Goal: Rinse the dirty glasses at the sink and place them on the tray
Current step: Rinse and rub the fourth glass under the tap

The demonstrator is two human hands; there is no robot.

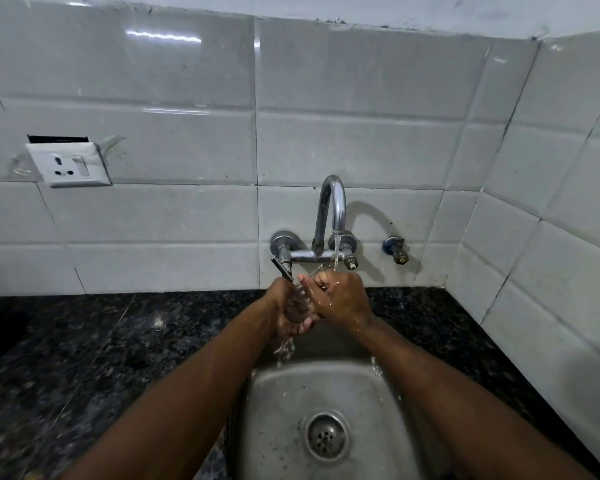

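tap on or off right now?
On. A stream falls from the tap spout onto the right hand, and water drips off the left hand into the sink.

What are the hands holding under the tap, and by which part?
Apparently a clear ribbed glass: left hand cups its side, right hand curls over its rim. Blurry, so unsure.

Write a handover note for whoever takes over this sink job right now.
Left hand: holds a clear glass under the running tap.
Right hand: fingers curled on the glass near its rim.
Both are over the sink. No tray or other glasses in view.
Done: rinse under way; earlier count unknown.
Left: finish the rinse, set the glass on the tray.
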